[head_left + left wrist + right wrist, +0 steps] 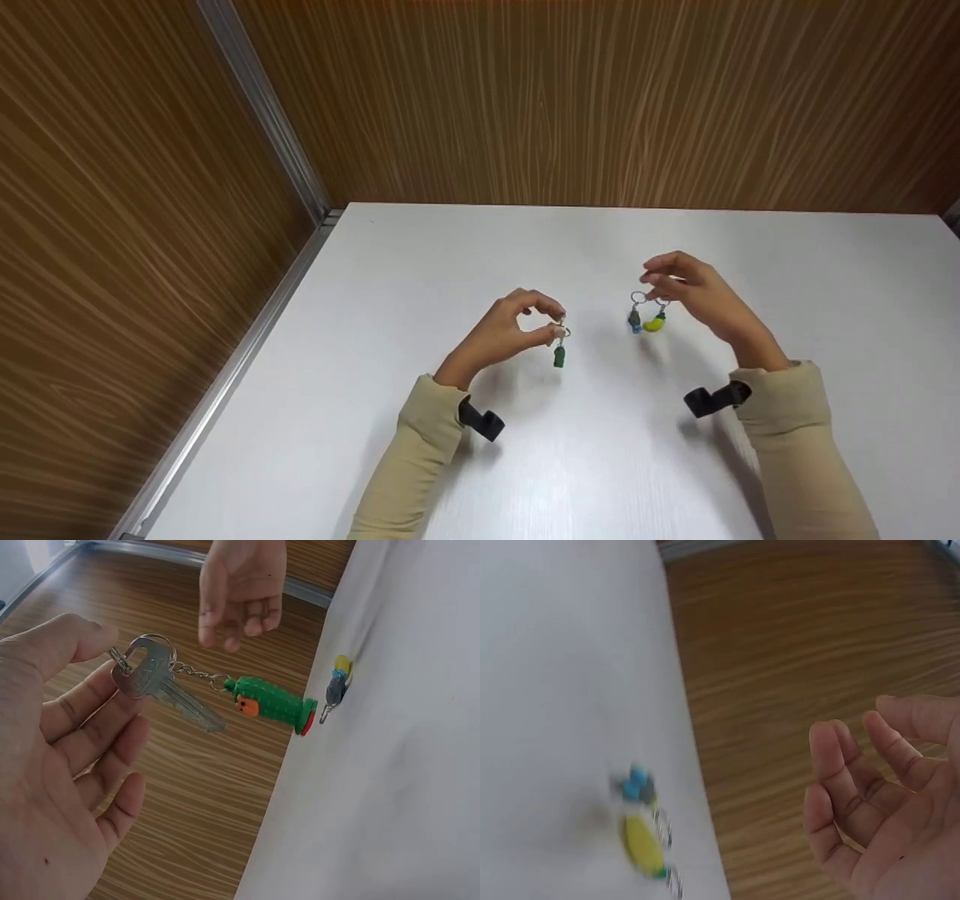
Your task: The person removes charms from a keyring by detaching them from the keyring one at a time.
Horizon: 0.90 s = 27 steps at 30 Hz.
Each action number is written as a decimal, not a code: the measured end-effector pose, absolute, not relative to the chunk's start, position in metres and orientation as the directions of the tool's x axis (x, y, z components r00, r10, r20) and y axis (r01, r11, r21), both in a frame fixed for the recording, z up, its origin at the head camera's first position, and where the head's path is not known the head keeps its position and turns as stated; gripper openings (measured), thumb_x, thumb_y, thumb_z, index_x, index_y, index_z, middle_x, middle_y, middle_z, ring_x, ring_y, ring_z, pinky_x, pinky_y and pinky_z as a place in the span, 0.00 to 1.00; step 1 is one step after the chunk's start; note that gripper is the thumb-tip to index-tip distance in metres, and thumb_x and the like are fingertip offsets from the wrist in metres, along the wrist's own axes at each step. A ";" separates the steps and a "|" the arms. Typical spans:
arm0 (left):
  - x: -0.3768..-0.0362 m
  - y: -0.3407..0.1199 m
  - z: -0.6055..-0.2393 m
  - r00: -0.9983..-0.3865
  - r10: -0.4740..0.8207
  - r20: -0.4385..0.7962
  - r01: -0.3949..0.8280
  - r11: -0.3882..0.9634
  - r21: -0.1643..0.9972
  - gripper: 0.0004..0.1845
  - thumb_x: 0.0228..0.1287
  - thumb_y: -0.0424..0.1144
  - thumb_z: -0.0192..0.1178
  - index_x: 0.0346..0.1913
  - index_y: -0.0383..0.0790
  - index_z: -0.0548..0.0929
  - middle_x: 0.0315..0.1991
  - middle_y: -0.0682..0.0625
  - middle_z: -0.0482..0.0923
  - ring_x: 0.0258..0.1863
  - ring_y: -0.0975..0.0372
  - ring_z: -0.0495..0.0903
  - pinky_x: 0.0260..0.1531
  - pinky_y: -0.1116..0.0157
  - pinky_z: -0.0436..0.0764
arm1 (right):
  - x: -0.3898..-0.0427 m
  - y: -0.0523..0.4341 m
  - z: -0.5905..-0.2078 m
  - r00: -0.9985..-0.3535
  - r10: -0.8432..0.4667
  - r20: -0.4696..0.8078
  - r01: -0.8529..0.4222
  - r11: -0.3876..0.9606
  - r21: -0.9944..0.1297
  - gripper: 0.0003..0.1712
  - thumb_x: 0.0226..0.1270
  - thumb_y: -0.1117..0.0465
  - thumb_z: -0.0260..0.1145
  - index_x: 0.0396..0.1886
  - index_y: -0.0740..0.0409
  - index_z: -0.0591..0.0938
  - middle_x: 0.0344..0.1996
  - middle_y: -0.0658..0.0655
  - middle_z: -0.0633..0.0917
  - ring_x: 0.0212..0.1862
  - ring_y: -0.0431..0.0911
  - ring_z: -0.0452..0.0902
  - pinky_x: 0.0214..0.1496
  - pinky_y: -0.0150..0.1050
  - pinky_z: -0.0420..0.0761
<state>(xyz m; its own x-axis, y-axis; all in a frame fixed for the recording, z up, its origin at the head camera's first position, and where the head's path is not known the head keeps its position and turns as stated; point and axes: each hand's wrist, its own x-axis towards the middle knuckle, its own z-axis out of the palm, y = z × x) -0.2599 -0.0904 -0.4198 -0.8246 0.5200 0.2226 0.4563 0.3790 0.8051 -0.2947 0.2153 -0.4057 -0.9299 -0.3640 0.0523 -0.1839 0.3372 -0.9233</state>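
My left hand (506,330) pinches a key ring between thumb and forefinger. From it hang a silver key (154,675) and, on a short chain, a green cactus-like figure charm (262,699) with an orange face patch and red base. The other left fingers are loosely bent. My right hand (694,292) hovers over the table with relaxed fingers and holds nothing. Under its fingertips in the head view lie a yellow banana-like keychain (643,844) and a grey and blue figure keychain (634,321), side by side, each with a metal ring.
Both keychains lie on a white table (315,420). Wood-grain panels (525,105) stand behind it and along the left, with a metal rail (266,112) at their corner. Each sleeve carries a black wrist mount (716,399).
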 end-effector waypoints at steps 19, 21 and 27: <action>-0.259 -0.091 -0.419 -0.801 0.548 0.240 0.459 0.305 0.835 0.13 0.63 0.40 0.64 0.50 0.41 0.82 0.39 0.46 0.79 0.44 0.54 0.76 0.51 0.65 0.70 | -0.276 0.147 -0.425 -0.732 -0.680 -0.032 -0.287 0.351 -0.891 0.21 0.78 0.54 0.49 0.56 0.63 0.78 0.51 0.63 0.83 0.55 0.60 0.77 0.64 0.60 0.67; -0.259 -0.092 -0.420 -0.800 0.550 0.239 0.458 0.303 0.836 0.13 0.63 0.40 0.64 0.49 0.41 0.82 0.41 0.46 0.80 0.45 0.53 0.76 0.51 0.64 0.70 | -0.275 0.144 -0.427 -0.709 -0.705 -0.027 -0.304 0.339 -0.890 0.21 0.78 0.53 0.48 0.56 0.62 0.78 0.51 0.62 0.83 0.56 0.58 0.77 0.64 0.59 0.67; -0.259 -0.091 -0.420 -0.793 0.561 0.236 0.467 0.312 0.827 0.13 0.62 0.40 0.65 0.48 0.42 0.82 0.45 0.45 0.80 0.49 0.52 0.76 0.51 0.64 0.70 | -0.273 0.139 -0.431 -0.647 -0.762 -0.028 -0.301 0.289 -0.909 0.20 0.79 0.54 0.48 0.52 0.64 0.78 0.51 0.62 0.82 0.59 0.51 0.75 0.65 0.59 0.67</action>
